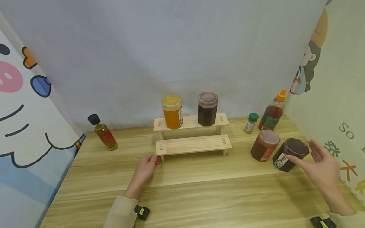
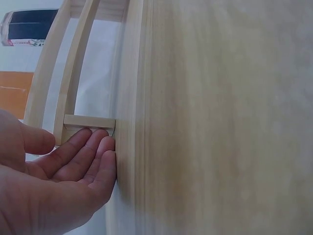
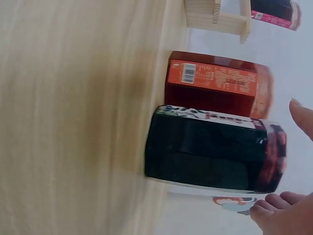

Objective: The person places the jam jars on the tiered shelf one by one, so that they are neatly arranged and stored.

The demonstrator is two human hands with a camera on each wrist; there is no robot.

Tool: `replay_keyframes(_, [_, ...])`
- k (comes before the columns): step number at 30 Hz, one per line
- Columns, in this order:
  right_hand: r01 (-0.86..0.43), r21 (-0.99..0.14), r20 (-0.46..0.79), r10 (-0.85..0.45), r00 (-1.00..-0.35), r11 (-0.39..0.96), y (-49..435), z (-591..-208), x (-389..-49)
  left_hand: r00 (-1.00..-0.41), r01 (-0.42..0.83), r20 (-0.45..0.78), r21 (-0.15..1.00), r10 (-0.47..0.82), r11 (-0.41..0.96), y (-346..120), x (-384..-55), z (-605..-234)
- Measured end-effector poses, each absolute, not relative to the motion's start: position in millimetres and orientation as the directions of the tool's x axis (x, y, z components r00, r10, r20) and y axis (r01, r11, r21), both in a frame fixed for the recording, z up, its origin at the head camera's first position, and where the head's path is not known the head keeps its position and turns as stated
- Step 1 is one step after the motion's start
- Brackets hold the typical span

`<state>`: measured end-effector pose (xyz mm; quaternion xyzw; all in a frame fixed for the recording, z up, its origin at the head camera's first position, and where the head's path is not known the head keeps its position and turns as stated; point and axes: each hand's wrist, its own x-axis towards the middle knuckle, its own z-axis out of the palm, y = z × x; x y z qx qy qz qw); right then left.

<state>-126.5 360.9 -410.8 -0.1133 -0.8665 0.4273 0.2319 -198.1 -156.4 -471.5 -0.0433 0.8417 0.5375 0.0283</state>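
A two-tier wooden shelf (image 1: pixel 194 145) stands at the middle back of the table. My left hand (image 1: pixel 148 164) holds the front left corner of its lower tier; in the left wrist view the fingers (image 2: pixel 98 156) lie against the shelf's end piece (image 2: pixel 90 121), thumb at the board's edge. At the right, my right hand (image 1: pixel 323 164) is spread beside a dark jar (image 1: pixel 291 154) with a white label. Thumb and fingers stand apart from that jar's lid end in the right wrist view. A reddish-brown jar (image 1: pixel 265 145) with an orange label stands left of the dark one.
On the upper tier stand an orange-yellow jar (image 1: pixel 172 114) and another dark jar (image 1: pixel 207 110). Behind the right-hand jars are a green-capped shaker (image 1: pixel 251 123) and a red sauce bottle (image 1: pixel 272 114). An oil bottle (image 1: pixel 106 135) stands far left. Cloth (image 1: pixel 176 57) hangs behind the table.
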Motion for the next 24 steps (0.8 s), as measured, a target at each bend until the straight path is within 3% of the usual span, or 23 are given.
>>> replay_keyframes(10, [0.075,-0.813,0.181,0.373,-0.91,0.577,369.3,-422.0,-130.5,-0.995,-0.103,-0.094,0.903,-0.042,0.418,-156.7,-198.3,-471.0])
replay_keyframes(24, [0.018,-0.815,0.192,0.299,-0.935,0.579,379.2,-444.2,-139.7,-0.995,-0.101,-0.093,0.9,-0.039,0.425,-157.3,-197.9,-470.8])
